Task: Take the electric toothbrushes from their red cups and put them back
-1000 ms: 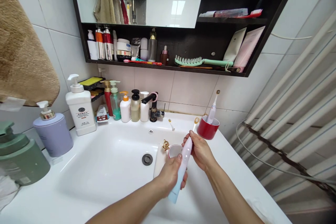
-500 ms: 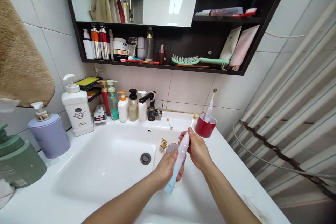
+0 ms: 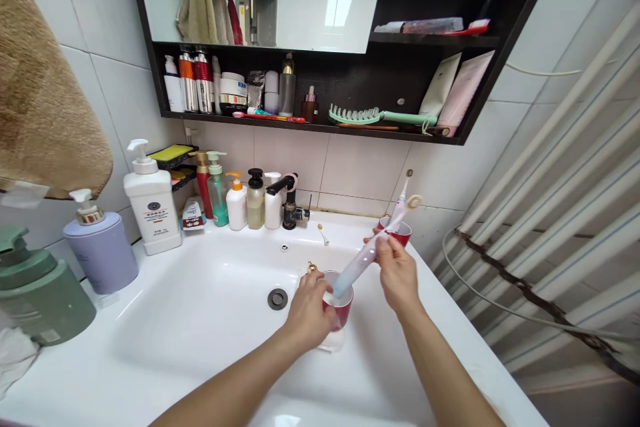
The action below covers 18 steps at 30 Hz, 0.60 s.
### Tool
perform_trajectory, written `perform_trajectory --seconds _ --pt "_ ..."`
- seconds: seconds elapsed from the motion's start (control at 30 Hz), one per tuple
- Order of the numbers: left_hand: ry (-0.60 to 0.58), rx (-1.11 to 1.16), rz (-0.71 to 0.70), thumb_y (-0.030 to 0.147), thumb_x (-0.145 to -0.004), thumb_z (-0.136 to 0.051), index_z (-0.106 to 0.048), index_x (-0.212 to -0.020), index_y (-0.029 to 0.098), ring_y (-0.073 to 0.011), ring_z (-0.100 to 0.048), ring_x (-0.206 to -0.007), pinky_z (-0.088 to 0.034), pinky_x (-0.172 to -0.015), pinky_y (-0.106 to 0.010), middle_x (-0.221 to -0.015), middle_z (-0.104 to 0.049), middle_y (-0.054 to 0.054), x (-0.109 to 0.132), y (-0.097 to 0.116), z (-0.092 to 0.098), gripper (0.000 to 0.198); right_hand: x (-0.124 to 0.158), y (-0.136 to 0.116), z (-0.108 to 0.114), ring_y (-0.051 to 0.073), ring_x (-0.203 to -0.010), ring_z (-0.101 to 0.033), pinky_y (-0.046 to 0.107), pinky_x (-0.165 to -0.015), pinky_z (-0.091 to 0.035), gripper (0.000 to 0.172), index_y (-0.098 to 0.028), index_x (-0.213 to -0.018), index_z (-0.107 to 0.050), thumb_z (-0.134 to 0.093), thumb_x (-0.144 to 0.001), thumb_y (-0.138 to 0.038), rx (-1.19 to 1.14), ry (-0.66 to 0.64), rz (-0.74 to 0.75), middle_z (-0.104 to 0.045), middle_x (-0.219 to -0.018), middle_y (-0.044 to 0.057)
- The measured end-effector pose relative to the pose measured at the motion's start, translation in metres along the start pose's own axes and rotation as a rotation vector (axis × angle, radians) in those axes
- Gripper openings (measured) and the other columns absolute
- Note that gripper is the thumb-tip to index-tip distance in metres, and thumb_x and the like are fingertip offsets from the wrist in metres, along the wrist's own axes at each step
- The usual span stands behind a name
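Observation:
My right hand (image 3: pixel 399 270) grips the upper part of an electric toothbrush (image 3: pixel 357 265), pink fading to pale blue. It slants, with its brush head up and right and its blue base in the mouth of a red cup (image 3: pixel 342 315) with a white inside. My left hand (image 3: pixel 309 307) is closed on the left side of that cup, its fingers at the rim. Behind my right hand stands a second red cup (image 3: pixel 402 237), partly hidden, with another electric toothbrush (image 3: pixel 401 201) upright in it. A gold ornament (image 3: pixel 312 267) shows just beyond my left fingers.
The white sink (image 3: pixel 210 307) has a dark drain (image 3: pixel 277 299) and a black faucet (image 3: pixel 290 203). A small brush head (image 3: pixel 323 235) lies on the back ledge. Pump bottles (image 3: pixel 153 203) line the left and back. Above hangs a dark cabinet (image 3: pixel 350 83); white pipes (image 3: pixel 560 227) run along the right.
My left hand has let go of the toothbrush and taken the near red cup. The right hand has tilted the toothbrush, its base now in the cup and the brush head attached on top.

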<state>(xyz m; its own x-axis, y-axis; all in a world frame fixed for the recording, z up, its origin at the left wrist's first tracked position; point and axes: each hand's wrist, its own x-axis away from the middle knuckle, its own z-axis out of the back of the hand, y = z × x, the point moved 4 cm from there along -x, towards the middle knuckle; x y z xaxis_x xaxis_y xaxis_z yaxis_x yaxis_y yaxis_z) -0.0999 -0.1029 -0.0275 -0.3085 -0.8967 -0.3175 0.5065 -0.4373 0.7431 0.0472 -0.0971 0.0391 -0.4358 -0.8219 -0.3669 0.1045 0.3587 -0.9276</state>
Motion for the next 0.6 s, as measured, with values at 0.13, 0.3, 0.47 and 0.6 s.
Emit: perform_trajectory --seconds 0.13,0.3,0.47,0.6 --pt "-0.089 -0.135 -0.025 0.012 -0.052 -0.046 -0.053 -0.069 0.016 -0.0207 -0.027 -0.104 -0.026 -0.084 -0.030 -0.111 -0.036 -0.005 0.003 -0.009 -0.019 0.019 0.007 0.026 -0.016 0.013 -0.057 -0.047 0.025 -0.052 -0.037 0.031 -0.018 -0.079 -0.054 -0.045 -0.062 -0.041 0.142 -0.132 0.010 -0.056 -0.064 0.001" --pt "-0.093 -0.174 -0.071 0.011 -0.056 -0.046 -0.056 -0.065 0.016 -0.0195 -0.035 -0.098 -0.030 -0.083 -0.030 -0.105 -0.042 -0.005 -0.010 -0.006 -0.019 0.014 0.005 0.045 -0.025 0.014 -0.055 -0.048 0.024 -0.052 -0.035 0.028 -0.019 -0.069 -0.055 -0.041 -0.063 -0.042 0.283 -0.188 0.045 -0.055 -0.057 0.001" --pt "-0.060 -0.224 -0.202 0.014 -0.058 -0.048 -0.056 -0.072 0.016 -0.0185 -0.035 -0.098 -0.027 -0.085 -0.029 -0.104 -0.043 -0.005 -0.052 0.016 -0.015 0.016 -0.040 0.033 -0.022 0.014 -0.052 -0.048 0.024 -0.050 -0.035 0.029 -0.018 -0.072 -0.052 -0.033 -0.068 -0.040 0.446 -0.108 0.130 -0.056 -0.061 0.002" --pt "-0.044 -0.227 -0.225 0.017 -0.059 -0.049 -0.056 -0.075 0.018 -0.0177 -0.035 -0.098 -0.027 -0.086 -0.029 -0.104 -0.042 -0.003 -0.103 0.031 -0.025 0.017 -0.093 0.024 -0.019 0.014 -0.054 -0.048 0.025 -0.052 -0.033 0.029 -0.018 -0.069 -0.050 -0.029 -0.068 -0.038 0.527 -0.018 0.153 -0.055 -0.061 0.003"
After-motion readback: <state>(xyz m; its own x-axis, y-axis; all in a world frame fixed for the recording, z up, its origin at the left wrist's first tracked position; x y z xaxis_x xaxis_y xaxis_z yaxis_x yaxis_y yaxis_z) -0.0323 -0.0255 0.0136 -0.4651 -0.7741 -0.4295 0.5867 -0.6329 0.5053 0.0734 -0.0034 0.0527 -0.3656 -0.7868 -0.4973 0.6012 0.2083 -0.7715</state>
